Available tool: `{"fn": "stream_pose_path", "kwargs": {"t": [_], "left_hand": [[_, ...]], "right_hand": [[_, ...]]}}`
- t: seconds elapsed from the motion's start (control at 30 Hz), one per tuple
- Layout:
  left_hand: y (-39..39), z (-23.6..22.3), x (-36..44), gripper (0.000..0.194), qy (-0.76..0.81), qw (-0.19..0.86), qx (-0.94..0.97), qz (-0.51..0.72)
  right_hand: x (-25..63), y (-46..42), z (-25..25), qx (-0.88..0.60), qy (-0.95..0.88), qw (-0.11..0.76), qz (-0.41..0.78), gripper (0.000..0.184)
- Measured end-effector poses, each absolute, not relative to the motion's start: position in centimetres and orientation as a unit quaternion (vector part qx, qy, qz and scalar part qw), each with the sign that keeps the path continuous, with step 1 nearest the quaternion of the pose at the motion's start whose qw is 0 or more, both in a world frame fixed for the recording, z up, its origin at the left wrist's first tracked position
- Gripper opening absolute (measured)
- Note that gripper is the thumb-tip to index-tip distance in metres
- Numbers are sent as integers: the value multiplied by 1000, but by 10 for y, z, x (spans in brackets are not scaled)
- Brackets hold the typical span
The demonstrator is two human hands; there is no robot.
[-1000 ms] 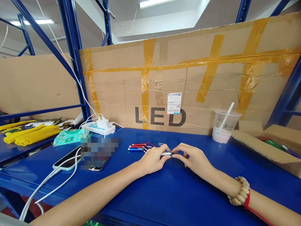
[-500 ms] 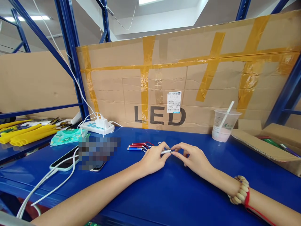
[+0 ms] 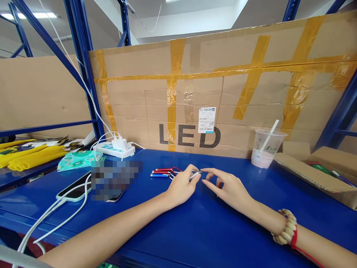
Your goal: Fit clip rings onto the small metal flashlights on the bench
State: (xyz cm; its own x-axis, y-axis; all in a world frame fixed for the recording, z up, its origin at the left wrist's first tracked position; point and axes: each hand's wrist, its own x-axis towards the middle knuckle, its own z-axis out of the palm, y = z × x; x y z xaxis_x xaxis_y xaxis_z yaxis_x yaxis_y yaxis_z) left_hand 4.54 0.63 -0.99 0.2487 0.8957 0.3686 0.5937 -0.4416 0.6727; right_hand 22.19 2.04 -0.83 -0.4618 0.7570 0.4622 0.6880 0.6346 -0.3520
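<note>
My left hand (image 3: 182, 186) pinches a slim silver pen-like tube (image 3: 194, 175) between thumb and fingers, its tip pointing up and right. Part of the tube is hidden by the fingers. Just right of that tip is my right hand (image 3: 230, 188), thumb and index finger apart, with nothing visible between them; whether a fingertip touches the tip I cannot tell. Left of my left hand lie red metal tubes (image 3: 164, 170) with a red cord and a blue metal tube (image 3: 159, 175), close together on the blue tabletop (image 3: 178, 234).
A plastic cup with a straw (image 3: 263, 152) and an open cardboard box (image 3: 315, 171) stand at the right. Phones (image 3: 74, 190) with white cables, a power strip (image 3: 122, 149), a teal packet (image 3: 78, 160) and yellow rolls (image 3: 36, 157) are leftward. A cardboard sheet (image 3: 134, 108) closes the back.
My right thumb and index finger have opened and come away from the silver tube. The tube's tip has tilted upward in my left hand.
</note>
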Motion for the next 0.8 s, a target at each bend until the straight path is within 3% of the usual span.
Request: {"fn": "stream_pose_path", "kwargs": {"t": [0.33,0.8], "left_hand": [[22,-14,37,23,482,298,667,484],[17,-11,39,27,489,314,624,522]], "right_hand": [[223,23,-10,-450,-860,234,49,26],[225,28,-15,-400,-891,206,68,34]]}}
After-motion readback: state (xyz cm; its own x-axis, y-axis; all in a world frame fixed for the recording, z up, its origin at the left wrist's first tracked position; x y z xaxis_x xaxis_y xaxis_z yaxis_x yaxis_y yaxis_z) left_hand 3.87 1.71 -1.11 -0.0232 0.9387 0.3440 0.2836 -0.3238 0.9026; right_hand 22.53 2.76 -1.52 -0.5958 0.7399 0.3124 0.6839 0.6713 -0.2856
